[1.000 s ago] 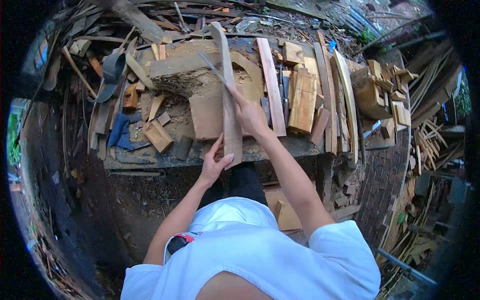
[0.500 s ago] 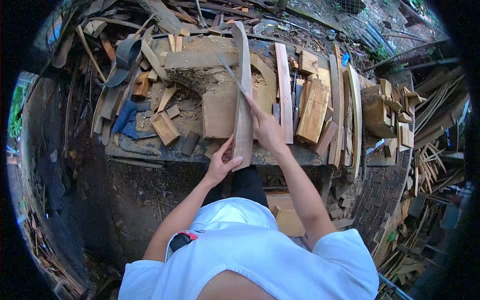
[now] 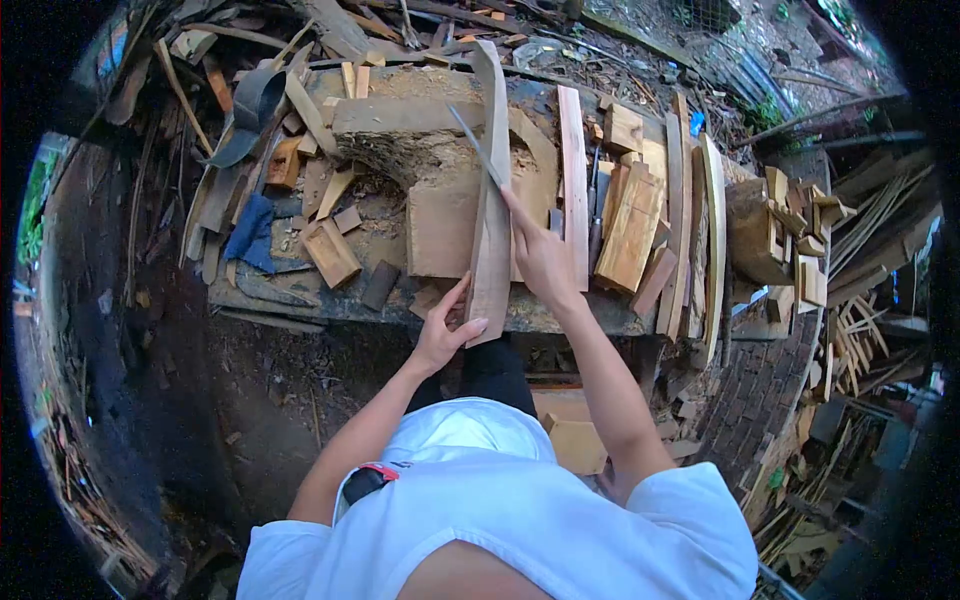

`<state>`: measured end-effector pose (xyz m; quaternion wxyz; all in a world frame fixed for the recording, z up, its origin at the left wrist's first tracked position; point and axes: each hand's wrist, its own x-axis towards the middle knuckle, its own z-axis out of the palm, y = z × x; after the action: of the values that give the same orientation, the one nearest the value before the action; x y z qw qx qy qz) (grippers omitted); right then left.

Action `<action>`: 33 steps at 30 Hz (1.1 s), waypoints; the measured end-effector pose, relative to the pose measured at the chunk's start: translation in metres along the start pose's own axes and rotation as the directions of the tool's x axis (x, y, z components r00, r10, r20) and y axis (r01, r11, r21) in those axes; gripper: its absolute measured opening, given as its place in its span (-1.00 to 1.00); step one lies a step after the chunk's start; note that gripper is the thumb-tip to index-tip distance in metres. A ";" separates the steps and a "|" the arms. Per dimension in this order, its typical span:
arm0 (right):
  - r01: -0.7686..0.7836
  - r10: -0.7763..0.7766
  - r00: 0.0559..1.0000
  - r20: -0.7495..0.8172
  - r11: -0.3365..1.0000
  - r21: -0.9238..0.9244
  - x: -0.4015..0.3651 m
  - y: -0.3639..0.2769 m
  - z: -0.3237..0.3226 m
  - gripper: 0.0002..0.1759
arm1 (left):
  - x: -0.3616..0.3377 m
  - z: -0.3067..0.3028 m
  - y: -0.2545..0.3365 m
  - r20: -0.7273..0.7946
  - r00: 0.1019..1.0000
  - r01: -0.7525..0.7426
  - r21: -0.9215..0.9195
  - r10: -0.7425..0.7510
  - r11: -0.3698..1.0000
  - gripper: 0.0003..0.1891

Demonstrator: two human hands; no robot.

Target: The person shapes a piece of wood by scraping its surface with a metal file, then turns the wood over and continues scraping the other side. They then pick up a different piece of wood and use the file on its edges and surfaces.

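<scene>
A curved wooden slat (image 3: 488,240) runs lengthwise through the upper centre, its near end pinched between the left hand's (image 3: 438,338) thumb and fingers. The right hand (image 3: 547,265), nearer its middle, grips a thin metal tool (image 3: 474,143) slanting across it, forefinger extended.

Two hands (image 3: 438,336) (image 3: 543,262), one held board (image 3: 490,225), one held tool (image 3: 473,141) and one blue cloth (image 3: 253,234) are visible.
</scene>
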<state>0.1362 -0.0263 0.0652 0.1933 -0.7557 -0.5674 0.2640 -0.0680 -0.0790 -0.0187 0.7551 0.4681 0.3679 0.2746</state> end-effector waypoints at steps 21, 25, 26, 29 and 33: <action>0.091 -0.113 0.977 -0.179 0.988 -0.127 0.109 0.027 0.007 -0.44 | 0.000 -0.002 -0.002 0.000 1.000 -0.018 -0.006 0.018 1.000 -0.12; 0.093 -0.107 0.984 -0.142 0.990 -0.103 0.076 0.028 0.008 -0.46 | -0.001 -0.001 0.001 -0.016 1.000 0.001 -0.007 -0.001 1.000 -0.11; 0.128 -0.139 0.982 -0.127 0.988 -0.091 0.063 0.032 0.010 -0.47 | -0.001 -0.001 -0.002 -0.015 1.000 -0.008 -0.018 0.008 1.000 -0.10; 0.102 -0.110 0.991 -0.073 0.988 -0.113 0.071 0.025 0.001 -0.47 | 0.000 0.000 -0.006 -0.024 0.999 -0.023 -0.016 0.022 1.000 -0.10; 0.068 -0.082 0.994 -0.072 0.981 -0.184 0.136 0.025 -0.007 -0.47 | 0.000 -0.002 0.000 0.007 1.000 -0.010 0.021 0.010 1.000 -0.10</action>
<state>0.1890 0.0976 0.0308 0.1559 -0.7581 -0.6089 0.1735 -0.0694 -0.0780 -0.0190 0.7500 0.4787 0.3657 0.2730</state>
